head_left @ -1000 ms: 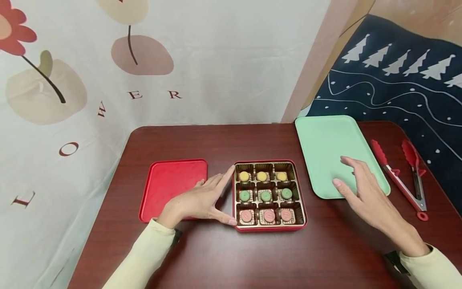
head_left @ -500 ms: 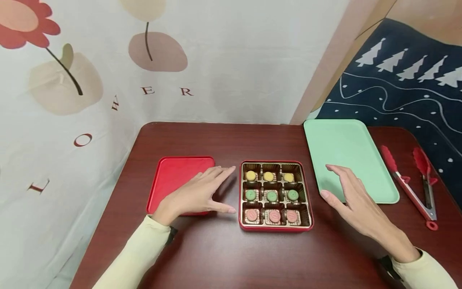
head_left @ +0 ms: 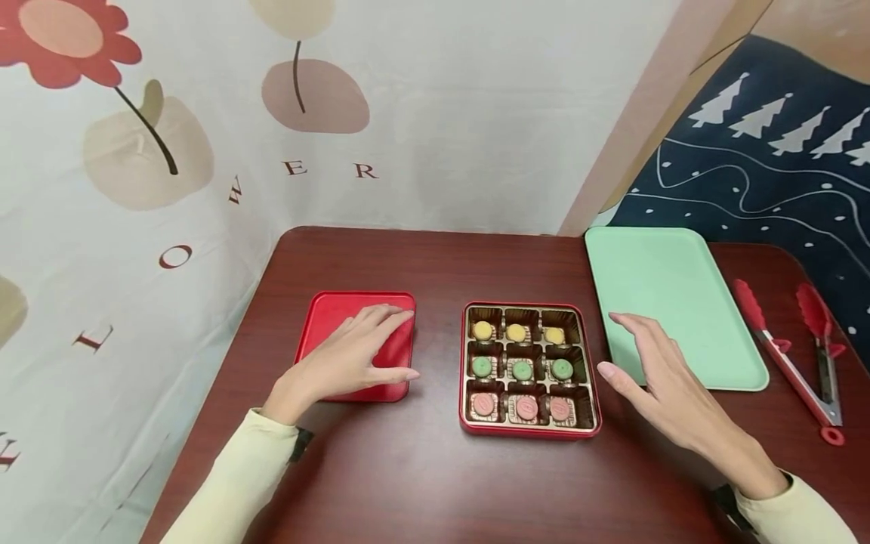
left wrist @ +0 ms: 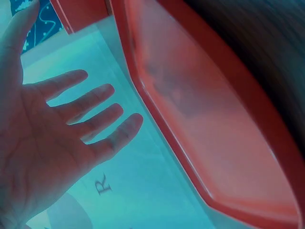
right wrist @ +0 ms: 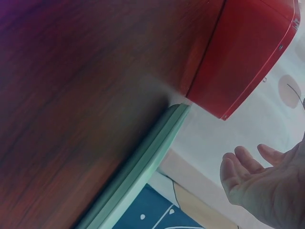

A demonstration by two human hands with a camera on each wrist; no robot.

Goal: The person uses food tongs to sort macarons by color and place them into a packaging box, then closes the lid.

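Note:
A red square tin [head_left: 530,434] with a gold divided insert stands mid-table, holding small round sweets: yellow [head_left: 516,333] in the back row, green [head_left: 522,370] in the middle, pink [head_left: 526,408] in front. To its left lies a flat red lid [head_left: 326,317]. Over that lid hovers my left hand [head_left: 347,363], fingers spread and nothing in it; the left wrist view shows the palm [left wrist: 43,138] apart from the lid's rim [left wrist: 181,176]. My right hand [head_left: 669,393] hangs between the tin and the green tray, its fingers relaxed and holding nothing.
A mint-green tray [head_left: 669,287] lies at the back right of the dark wooden table [head_left: 421,483]. Red-tipped tongs [head_left: 795,370] rest spread beside it, near the right edge. Printed fabric [head_left: 462,113] hangs behind the table.
My left hand has moved left, away from the tin's left side to above the lid. My right hand has shifted slightly toward the tin. The head view has turned a little left.

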